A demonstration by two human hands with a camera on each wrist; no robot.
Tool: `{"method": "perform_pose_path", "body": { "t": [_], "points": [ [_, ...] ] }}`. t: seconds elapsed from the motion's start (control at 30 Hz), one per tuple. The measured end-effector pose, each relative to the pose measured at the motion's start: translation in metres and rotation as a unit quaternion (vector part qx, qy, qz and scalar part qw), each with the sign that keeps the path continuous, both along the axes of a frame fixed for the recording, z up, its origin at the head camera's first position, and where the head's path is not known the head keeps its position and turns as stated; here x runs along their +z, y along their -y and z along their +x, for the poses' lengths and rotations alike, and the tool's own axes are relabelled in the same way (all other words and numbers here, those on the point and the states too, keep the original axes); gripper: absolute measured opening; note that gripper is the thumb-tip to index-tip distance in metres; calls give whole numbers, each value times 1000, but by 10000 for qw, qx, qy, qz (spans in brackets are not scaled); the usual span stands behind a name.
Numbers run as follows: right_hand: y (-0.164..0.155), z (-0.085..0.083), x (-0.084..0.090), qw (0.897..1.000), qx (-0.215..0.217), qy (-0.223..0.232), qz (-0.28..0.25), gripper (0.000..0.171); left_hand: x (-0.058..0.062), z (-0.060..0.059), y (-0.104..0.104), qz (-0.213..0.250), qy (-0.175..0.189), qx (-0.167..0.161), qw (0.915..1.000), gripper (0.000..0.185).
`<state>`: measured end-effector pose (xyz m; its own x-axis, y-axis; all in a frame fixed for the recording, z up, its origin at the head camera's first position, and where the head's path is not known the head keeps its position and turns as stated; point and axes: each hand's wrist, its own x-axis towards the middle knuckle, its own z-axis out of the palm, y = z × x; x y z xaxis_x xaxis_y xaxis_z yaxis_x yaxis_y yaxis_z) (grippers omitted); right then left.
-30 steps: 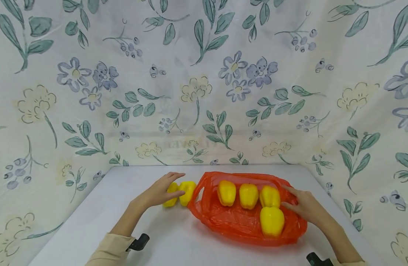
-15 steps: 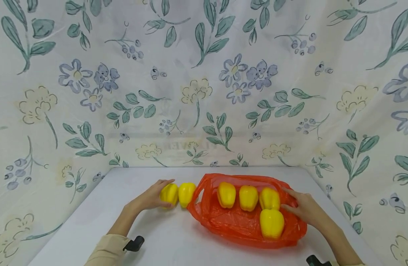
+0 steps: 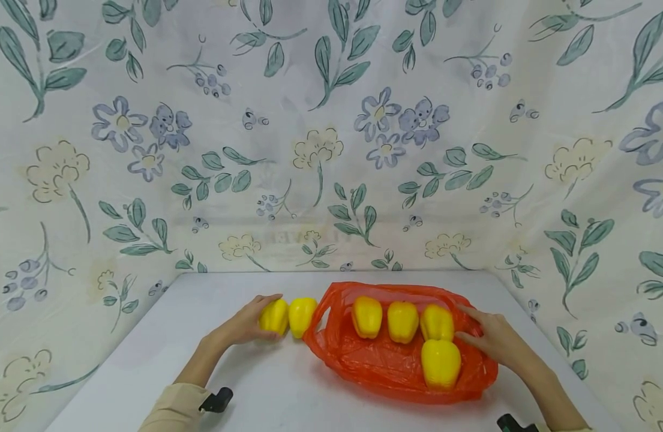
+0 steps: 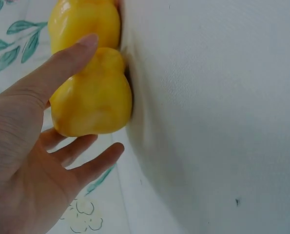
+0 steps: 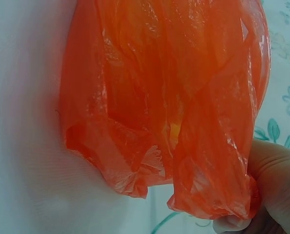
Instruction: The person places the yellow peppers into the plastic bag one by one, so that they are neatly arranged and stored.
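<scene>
Pepper (image 3: 275, 317), leftmost yellow one. Sits on white table (image 3: 288, 390), just beside second pepper (image 3: 302, 317), left of red bag (image 3: 382, 367). Spans it between thumb (image 4: 64, 66) and half-curled fingers (image 4: 75, 149) of left hand (image 3: 250, 321), apparently because of its breadth. Farther right, inside bag's outline: four more peppers (image 3: 441, 364). Pinches bag's end with right hand (image 3: 492, 337), likely against sliding.

left hand (image 3: 252, 320) curved, right hand (image 3: 495, 336) seemingly pinching
</scene>
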<state>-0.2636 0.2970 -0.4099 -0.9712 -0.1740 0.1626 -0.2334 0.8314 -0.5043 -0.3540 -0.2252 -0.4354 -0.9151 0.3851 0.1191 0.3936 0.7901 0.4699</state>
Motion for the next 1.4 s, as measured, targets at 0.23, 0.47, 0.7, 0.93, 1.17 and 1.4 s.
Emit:
{"method": "perform_pose_path", "body": {
  "t": [0.23, 0.47, 0.7, 0.93, 1.17, 1.4],
  "points": [
    [0, 0, -1, 10000, 20, -64, 6, 64, -2, 1, -1, 121, 47, 70, 9999, 86],
    [-1, 0, -1, 9999, 33, -100, -31, 63, -3, 3, -1, 160, -17, 13, 9999, 84],
    [-1, -1, -2, 10000, 58, -45, -13, 64, -1, 6, -1, -2, -190, -81, 9998, 84],
    [-1, -2, -1, 10000, 24, -4, 7, 64, 8, 10, -1, -134, -370, -159, 9991, 85],
    [0, -1, 0, 10000, 22, -17, -23, 63, 26, 16, -2, -170, -587, -208, 9979, 85],
    [0, 0, 0, 10000, 44, -72, 9, 63, 48, 23, -9, 15, -821, -309, 9961, 87]
  ]
}}
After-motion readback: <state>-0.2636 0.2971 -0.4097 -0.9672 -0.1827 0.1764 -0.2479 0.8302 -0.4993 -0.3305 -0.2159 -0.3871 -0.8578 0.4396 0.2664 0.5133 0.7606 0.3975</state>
